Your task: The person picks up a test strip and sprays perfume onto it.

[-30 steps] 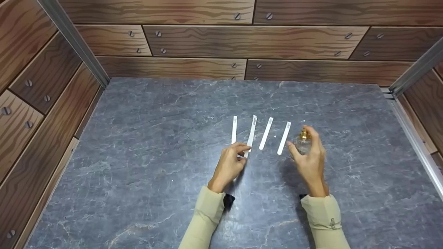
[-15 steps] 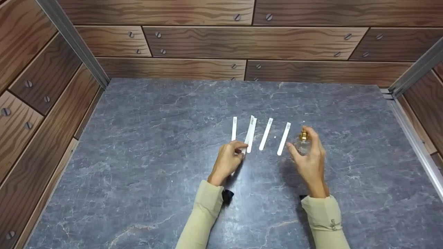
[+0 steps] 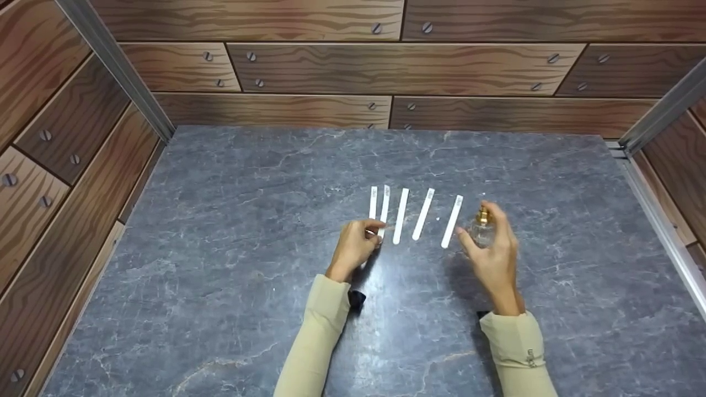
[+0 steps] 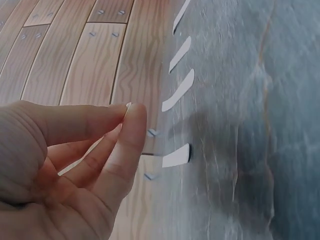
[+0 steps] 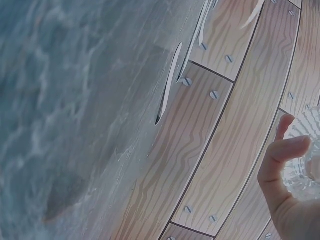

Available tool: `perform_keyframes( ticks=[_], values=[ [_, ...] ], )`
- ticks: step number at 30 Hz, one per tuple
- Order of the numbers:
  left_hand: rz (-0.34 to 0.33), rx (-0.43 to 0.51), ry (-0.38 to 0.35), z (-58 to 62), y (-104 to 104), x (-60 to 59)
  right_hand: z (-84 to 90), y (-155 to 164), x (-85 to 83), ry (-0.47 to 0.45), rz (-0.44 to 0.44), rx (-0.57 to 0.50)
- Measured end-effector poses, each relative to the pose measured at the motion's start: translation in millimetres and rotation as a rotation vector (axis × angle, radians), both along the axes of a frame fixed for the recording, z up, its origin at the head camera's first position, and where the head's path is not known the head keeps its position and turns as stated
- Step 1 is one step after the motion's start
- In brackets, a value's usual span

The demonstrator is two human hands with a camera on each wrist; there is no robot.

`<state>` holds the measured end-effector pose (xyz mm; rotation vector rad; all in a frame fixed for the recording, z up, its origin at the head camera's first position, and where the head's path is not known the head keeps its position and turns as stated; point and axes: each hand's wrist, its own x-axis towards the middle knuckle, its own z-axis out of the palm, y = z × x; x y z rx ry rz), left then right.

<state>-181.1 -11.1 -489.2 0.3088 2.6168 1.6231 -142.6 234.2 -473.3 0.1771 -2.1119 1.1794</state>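
Several white paper strips lie side by side on the grey stone table (image 3: 231,231). My left hand (image 3: 376,229) pinches the near end of one strip (image 3: 384,207) between thumb and forefinger, close beside the leftmost strip (image 3: 373,199). In the left wrist view the left hand's fingertips (image 4: 131,112) press together and the leftmost strip (image 4: 177,155) lies just beyond them. My right hand (image 3: 477,225) grips a small clear glass perfume bottle (image 3: 483,232) with a gold sprayer (image 3: 485,215), to the right of the rightmost strip (image 3: 452,220). The right wrist view shows the bottle (image 5: 306,150) behind my thumb (image 5: 280,160).
Wood-patterned walls (image 3: 397,66) with screw heads close in the table at the back and both sides. Metal rails (image 3: 659,220) run along the side edges. Two more strips (image 3: 400,215) (image 3: 423,214) lie between the held one and the rightmost.
My left hand has drawn one strip leftward off the second strip it overlapped, bringing it beside the leftmost strip. The right hand and bottle have stayed still.
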Motion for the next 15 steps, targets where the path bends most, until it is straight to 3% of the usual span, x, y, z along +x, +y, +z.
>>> perform_keyframes(
  ticks=[6,15],
  values=[
    [0.038,-0.045,0.004,-2.1,-5.6,-4.1,-0.8,-0.4,0.2,-0.007,0.004,-0.009],
    [0.130,-0.028,-0.087,-2.9,-12.4,-9.3,-3.8,0.0,-1.8,0.025,0.012,0.006]
  ],
)
